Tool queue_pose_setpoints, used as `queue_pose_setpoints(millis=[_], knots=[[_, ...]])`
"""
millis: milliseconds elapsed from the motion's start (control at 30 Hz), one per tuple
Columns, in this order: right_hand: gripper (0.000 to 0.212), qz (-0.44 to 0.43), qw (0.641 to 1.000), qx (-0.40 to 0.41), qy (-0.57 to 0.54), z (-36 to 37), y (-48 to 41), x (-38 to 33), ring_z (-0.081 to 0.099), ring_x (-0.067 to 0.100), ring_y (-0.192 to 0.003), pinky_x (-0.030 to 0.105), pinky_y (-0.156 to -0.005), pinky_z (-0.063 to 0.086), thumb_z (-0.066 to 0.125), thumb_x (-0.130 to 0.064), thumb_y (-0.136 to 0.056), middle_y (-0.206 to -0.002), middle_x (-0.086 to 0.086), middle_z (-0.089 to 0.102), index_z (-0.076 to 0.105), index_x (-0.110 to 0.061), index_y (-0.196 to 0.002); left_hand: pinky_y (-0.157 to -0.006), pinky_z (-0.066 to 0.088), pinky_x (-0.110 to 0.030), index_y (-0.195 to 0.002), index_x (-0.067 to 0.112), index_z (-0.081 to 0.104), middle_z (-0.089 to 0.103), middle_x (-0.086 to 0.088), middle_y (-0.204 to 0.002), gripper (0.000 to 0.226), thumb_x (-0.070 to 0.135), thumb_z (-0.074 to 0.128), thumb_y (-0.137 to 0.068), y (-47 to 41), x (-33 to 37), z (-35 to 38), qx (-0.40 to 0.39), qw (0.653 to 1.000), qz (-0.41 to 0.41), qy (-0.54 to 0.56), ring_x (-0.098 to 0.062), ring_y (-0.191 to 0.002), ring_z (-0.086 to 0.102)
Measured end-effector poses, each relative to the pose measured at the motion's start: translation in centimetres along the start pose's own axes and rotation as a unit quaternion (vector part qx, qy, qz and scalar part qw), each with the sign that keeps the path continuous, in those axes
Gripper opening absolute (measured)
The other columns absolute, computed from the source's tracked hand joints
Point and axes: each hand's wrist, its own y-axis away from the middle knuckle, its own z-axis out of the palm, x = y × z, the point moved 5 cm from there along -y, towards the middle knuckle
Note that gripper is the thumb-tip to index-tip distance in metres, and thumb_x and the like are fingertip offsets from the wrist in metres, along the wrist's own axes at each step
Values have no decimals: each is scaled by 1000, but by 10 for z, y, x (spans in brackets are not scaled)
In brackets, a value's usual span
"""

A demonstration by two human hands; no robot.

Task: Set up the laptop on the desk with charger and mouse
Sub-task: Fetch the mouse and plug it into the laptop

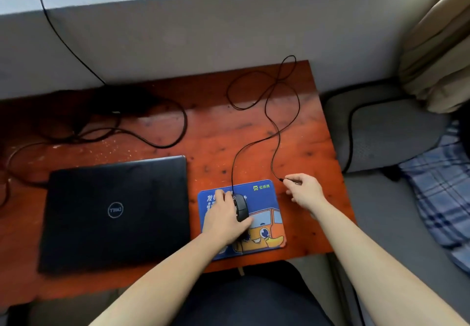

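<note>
1. Grips the black mouse [241, 207] with the left hand [223, 217], fingers curled over its smooth rounded shell, forearm angled in from below.
2. Pinches the slim USB plug [292, 180] in the right hand [305, 193], thumb against fingertips, just past the pad's far right corner.
3. Keeps the mouse on a blue rectangular mouse pad [268, 199] with an orange cartoon print, right of the closed matte-black Dell laptop [114, 213].
4. Shows a thin mouse cable [272, 163] looping over the glossy, speckled red-orange tabletop [211, 132], and a thicker charger cable [162, 146] behind the laptop.
</note>
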Motion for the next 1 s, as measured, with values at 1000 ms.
queue_pose_setpoints(millis=[1000], knots=[[28, -346, 894, -281, -38, 221, 135, -241, 66, 2, -84, 16, -81, 53, 78, -1, -84, -103, 6, 76, 75, -2, -112, -77, 36, -38, -130, 7, 58, 67, -4, -122, 101, 84, 12, -85, 34, -258, -210, 25, 794, -230, 562, -19, -85, 47]])
